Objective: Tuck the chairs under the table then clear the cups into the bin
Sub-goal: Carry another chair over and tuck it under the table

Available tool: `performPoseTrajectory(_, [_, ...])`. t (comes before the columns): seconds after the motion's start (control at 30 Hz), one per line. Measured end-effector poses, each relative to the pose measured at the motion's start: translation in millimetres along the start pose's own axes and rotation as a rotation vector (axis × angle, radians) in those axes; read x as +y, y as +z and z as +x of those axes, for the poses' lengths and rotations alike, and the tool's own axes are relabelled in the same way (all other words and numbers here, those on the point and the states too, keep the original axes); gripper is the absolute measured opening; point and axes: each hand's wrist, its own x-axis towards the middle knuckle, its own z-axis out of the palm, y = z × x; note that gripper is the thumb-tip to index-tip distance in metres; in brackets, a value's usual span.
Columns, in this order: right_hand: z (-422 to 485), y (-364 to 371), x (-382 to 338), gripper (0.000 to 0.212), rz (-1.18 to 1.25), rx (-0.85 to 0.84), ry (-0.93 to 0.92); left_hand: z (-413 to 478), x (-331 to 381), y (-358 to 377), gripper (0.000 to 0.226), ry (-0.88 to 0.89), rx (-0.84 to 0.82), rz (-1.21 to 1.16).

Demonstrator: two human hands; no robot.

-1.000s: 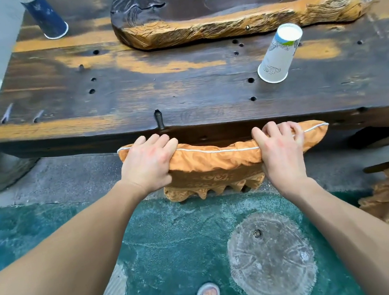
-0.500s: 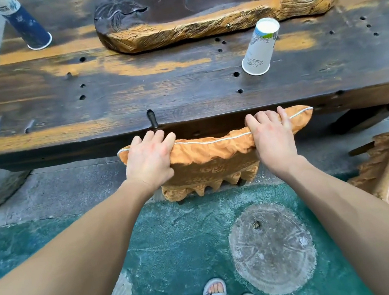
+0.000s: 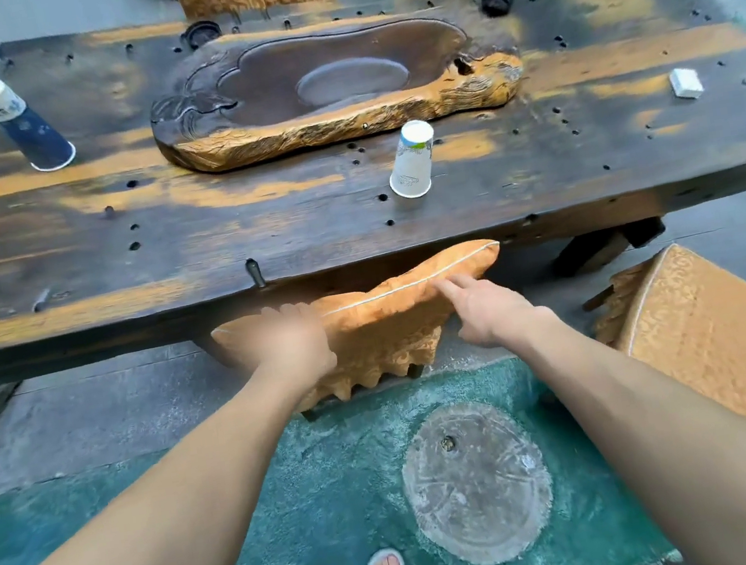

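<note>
chair [image 3: 391, 323] mostly under table [image 3: 71, 283] near edge — left hand [image 3: 286, 343] blurred, cannot tell grip; right hand [image 3: 486, 311] loose, forefinger touching it. push evenly — both palms.

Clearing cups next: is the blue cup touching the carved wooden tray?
Apart. Head view shows bare tabletop between the blue cup and the carved wooden tray.

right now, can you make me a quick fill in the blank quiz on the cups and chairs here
1. The table holds ___ paper cups.
2. The white cup and the cup at the left end both stand with the rim facing ___.
3. The cup at the left end has a body coloured ___.
4. The untucked chair nearest the person stands on their ___ side.

Missing words: two; down; blue; right
</note>
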Motion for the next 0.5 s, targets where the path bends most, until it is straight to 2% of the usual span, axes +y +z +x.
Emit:
performPoseTrajectory(0.1, [-30,-4,16,0.092,-0.038,0.019,0.033,-16,11,-28,0.061,0.076,-0.129,0.042])
performPoseTrajectory(0.17, [-52,-6,31,0.092,-0.049,0.042,0.047,-31,23,-46,0.048,0.148,-0.176,0.089])
performPoseTrajectory(0.23, [-74,-9,49,0.09,-0.034,0.063,0.059,-48,41,-64,0.044,0.131,-0.197,0.141])
performPoseTrajectory(0.37, [-127,-17,96,0.088,-0.002,0.129,0.082,-86,102,-96,0.044,0.1,-0.137,0.186])
performPoseTrajectory(0.5, [-194,-14,166,0.086,0.045,0.202,0.143,-131,191,-122,0.041,0.228,-0.05,0.192])
